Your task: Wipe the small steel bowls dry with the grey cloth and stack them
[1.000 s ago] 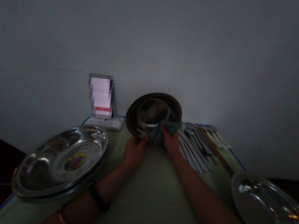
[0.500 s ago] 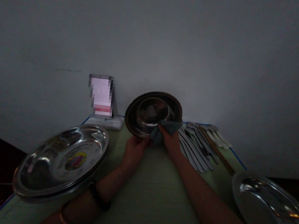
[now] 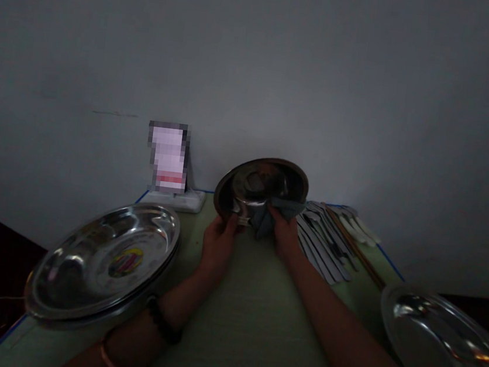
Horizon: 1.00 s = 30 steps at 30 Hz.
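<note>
While the left hand point(image 3: 219, 236) pinches the near-left rim of a metal bowl point(image 3: 257, 182), thumb on the near face and fingers curled behind, the right hand point(image 3: 285, 232) grips a folded grey-blue cloth point(image 3: 262, 220) against the bowl's lower right side. Both hands closed down, neither spread; right fingertips mostly hidden by cloth. Bowl sits centre, far end of the worktop point(image 3: 250, 325), tilted steeply, one face toward the wearer. Can't tell whether its lower edge touches the worktop.

Left wrist: dark bracelet point(image 3: 162, 320), copper-coloured band point(image 3: 111, 363) further up the forearm.

Just right of the bowl: row of silver cutlery point(image 3: 318, 251) laid slantwise, then brown chopsticks point(image 3: 354, 246), then white-handled utensils point(image 3: 358, 229) on the outside. Exact cutlery types too dark to call.

Near right corner: shiny metal dish point(image 3: 429, 346), cut off by the frame edge. Left side: stack of metal basins point(image 3: 63, 263), the top one with a yellow-and-red label point(image 3: 126, 262) on its floor. Behind the stack, a pixelated screen point(image 3: 169, 157) leans upright on a pale base point(image 3: 176, 200). Grey wall point(image 3: 258, 61) behind everything; blue edging point(image 3: 390, 262) round the worktop.
</note>
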Each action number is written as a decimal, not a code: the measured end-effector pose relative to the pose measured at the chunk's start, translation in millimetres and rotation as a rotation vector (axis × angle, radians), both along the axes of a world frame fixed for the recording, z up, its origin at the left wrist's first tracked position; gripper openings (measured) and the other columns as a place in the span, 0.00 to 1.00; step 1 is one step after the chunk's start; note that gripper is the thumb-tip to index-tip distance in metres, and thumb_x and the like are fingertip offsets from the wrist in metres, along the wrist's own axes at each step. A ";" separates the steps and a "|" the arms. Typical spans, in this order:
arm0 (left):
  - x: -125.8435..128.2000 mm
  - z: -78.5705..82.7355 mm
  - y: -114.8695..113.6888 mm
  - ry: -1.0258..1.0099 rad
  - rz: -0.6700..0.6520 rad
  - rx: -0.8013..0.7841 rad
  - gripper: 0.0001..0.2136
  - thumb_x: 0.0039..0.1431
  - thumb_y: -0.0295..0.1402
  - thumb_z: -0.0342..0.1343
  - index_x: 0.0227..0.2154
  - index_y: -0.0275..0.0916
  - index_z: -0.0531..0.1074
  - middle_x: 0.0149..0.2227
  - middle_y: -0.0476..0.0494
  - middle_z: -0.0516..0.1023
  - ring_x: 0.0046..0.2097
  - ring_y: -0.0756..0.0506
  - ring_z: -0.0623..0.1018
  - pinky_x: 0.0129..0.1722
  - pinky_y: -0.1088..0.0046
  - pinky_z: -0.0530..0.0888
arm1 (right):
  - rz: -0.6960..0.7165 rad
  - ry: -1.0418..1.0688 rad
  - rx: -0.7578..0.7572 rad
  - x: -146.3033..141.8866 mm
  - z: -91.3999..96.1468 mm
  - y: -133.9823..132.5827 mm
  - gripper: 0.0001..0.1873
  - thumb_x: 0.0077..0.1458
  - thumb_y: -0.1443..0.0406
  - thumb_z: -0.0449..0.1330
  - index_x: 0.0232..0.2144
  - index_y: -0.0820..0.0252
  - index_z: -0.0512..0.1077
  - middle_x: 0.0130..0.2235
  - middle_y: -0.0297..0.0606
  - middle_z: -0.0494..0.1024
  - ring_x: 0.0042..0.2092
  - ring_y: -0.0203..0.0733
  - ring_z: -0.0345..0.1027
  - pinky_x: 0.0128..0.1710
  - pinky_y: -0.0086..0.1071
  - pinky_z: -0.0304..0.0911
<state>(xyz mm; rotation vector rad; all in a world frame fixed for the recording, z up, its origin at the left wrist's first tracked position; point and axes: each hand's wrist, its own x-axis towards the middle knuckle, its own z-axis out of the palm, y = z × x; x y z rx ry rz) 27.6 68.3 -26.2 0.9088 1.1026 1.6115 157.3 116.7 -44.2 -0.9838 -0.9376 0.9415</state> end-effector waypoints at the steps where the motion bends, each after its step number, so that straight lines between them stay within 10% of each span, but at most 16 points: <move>1: -0.1 -0.1 -0.5 0.003 -0.019 -0.023 0.14 0.47 0.40 0.63 0.35 0.35 0.77 0.39 0.42 0.81 0.38 0.46 0.78 0.40 0.69 0.75 | 0.017 -0.046 0.007 -0.1 0.9 -1.1 0.21 0.44 0.54 0.66 0.40 0.58 0.75 0.46 0.40 0.80 0.52 0.47 0.70 0.55 0.43 0.63; 20: 0.8 -7.1 4.5 0.073 -0.040 -0.131 0.11 0.50 0.39 0.60 0.27 0.35 0.76 0.29 0.41 0.81 0.31 0.44 0.79 0.38 0.65 0.74 | -0.088 -0.264 0.070 -3.9 12.1 -6.2 0.20 0.47 0.53 0.60 0.38 0.60 0.74 0.46 0.45 0.79 0.52 0.51 0.70 0.56 0.48 0.60; 30: 3.7 0.6 -3.8 0.087 -0.054 0.030 0.17 0.51 0.43 0.61 0.39 0.37 0.74 0.40 0.40 0.79 0.40 0.43 0.78 0.33 0.69 0.73 | -0.223 -0.742 0.290 35.2 118.2 -30.2 0.12 0.46 0.66 0.58 0.36 0.62 0.74 0.36 0.42 0.79 0.39 0.48 0.72 0.41 0.43 0.66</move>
